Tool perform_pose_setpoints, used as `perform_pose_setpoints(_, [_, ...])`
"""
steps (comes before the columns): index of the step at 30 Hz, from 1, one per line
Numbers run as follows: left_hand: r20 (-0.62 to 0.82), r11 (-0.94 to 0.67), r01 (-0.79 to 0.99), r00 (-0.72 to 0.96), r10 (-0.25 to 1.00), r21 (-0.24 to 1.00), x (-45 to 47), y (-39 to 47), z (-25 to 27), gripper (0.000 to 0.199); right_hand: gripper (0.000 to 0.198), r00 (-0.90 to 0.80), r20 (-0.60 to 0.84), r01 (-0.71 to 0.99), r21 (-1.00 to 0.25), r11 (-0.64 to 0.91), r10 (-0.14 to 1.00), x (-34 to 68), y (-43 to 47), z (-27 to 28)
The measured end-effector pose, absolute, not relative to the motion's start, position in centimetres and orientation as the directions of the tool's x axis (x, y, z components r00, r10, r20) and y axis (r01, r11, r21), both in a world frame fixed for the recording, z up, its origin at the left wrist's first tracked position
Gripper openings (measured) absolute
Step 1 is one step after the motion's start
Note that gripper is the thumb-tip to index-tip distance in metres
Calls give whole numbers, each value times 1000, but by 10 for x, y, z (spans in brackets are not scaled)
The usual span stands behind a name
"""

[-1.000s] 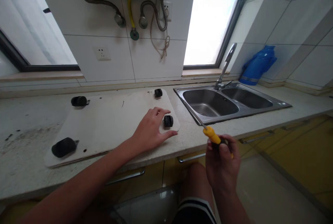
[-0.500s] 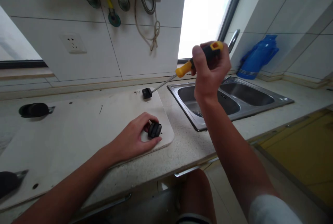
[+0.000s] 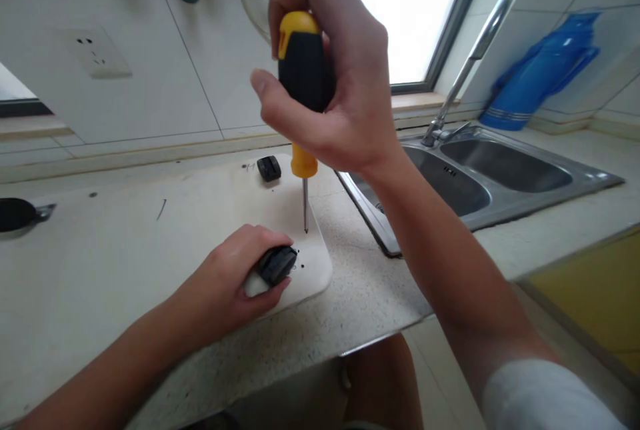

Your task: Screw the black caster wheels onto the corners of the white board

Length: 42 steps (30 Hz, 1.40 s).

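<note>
My right hand (image 3: 345, 77) is wrapped round a screwdriver (image 3: 304, 90) with a yellow and black handle. The tool stands nearly upright, its tip pointing down above the right end of a white board (image 3: 210, 203). My left hand (image 3: 250, 263) lies at the board's near right corner, thumb and fingers closed on a small black plastic block (image 3: 277, 265), perhaps a foot or bracket. A little beyond the screwdriver tip, a similar black block (image 3: 269, 169) sits on the board. Small dark holes show beside the held block.
The board rests on a speckled counter (image 3: 360, 283). To the right is a double steel sink (image 3: 475, 177) with a tall faucet (image 3: 470, 63); a blue thermos (image 3: 540, 73) stands behind it. At far left a black caster-like piece (image 3: 20, 215) is on the board.
The screwdriver has swung from slanting at the far black block to upright, its tip now closer to my left hand. The black block in my left hand has tilted. The view has shifted.
</note>
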<state>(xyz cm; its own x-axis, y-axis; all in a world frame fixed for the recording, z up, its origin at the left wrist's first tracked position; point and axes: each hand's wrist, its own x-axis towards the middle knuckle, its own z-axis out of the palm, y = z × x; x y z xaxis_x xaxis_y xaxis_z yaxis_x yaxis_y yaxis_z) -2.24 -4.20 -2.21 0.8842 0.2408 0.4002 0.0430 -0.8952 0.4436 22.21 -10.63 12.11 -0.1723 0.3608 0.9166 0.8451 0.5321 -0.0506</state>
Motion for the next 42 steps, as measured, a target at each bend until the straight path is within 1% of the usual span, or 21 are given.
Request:
perform_pose_setpoints(2, [406,-905,55,881,243,422,-21,-42,-21,40,51,-169,892,885,-49,462,419,221,-107,122])
perform_pose_setpoints(4, [406,-910,69,879,249,410,-20,-43,-19,39,52,-217,876,885,-10,465,432,220,-106,123])
perform_pose_setpoints(7, [405,-908,72,878,254,412,-19,-43,-19,36,41,-310,878,821,54,568,365,219,-101,121])
perform_pose_setpoints(9, [403,-904,70,879,256,421,-18,-43,-20,37,35,-299,899,793,47,608,321,217,-96,117])
perform_pose_setpoints(10, [401,-901,70,879,258,427,-19,-42,-21,39,36,-283,910,784,37,620,303,215,-94,114])
perform_pose_setpoints(12, [393,-894,75,879,269,443,-20,-42,-22,43,45,-249,925,775,11,632,288,211,-90,109])
perform_pose_setpoints(14, [384,-884,92,876,290,457,-21,-43,-24,47,53,-228,928,772,-12,636,295,207,-85,103])
perform_pose_setpoints(15, [383,-881,101,873,302,463,-22,-43,-25,47,53,-218,928,773,-25,633,303,205,-83,101])
perform_pose_setpoints(16, [383,-877,111,869,314,467,-22,-43,-26,48,48,-212,927,774,-34,632,310,203,-82,99])
perform_pose_setpoints(18, [394,-876,119,859,327,467,-23,-44,-29,46,33,-208,923,778,-45,626,325,201,-82,97])
perform_pose_setpoints(20, [413,-885,115,852,321,452,-23,-45,-31,46,21,-197,909,794,-71,603,366,200,-83,95])
perform_pose_setpoints(23, [432,-895,108,847,311,433,-23,-45,-33,46,18,-185,895,805,-98,585,405,201,-81,93])
perform_pose_setpoints(26, [431,-891,105,846,314,442,-23,-46,-33,46,28,-193,917,788,-67,613,350,201,-74,92])
perform_pose_setpoints(28, [429,-885,109,844,323,452,-23,-47,-33,45,42,-166,930,792,-72,606,327,199,-76,92])
perform_pose_setpoints(30, [423,-880,125,840,339,458,-23,-48,-33,42,57,-146,916,813,-104,573,374,196,-85,94])
perform_pose_setpoints(32, [410,-875,146,840,356,461,-22,-49,-32,40,61,-162,876,828,-130,545,455,193,-96,98])
perform_pose_setpoints(34, [409,-874,154,837,364,461,-21,-50,-32,40,50,-170,840,842,-147,519,514,191,-104,101])
perform_pose_setpoints(36, [424,-875,148,830,363,460,-21,-50,-32,40,34,-144,831,864,-159,478,538,190,-106,102])
perform_pose_setpoints(37, [434,-879,143,826,359,456,-21,-50,-32,40,29,-152,830,870,-145,472,536,191,-104,102])
perform_pose_setpoints(39, [448,-889,136,824,347,437,-21,-51,-32,41,20,-211,831,867,-84,491,514,194,-96,99])
perform_pose_setpoints(42, [455,-903,143,825,335,405,-22,-51,-33,42,16,-273,867,851,15,525,418,199,-81,93])
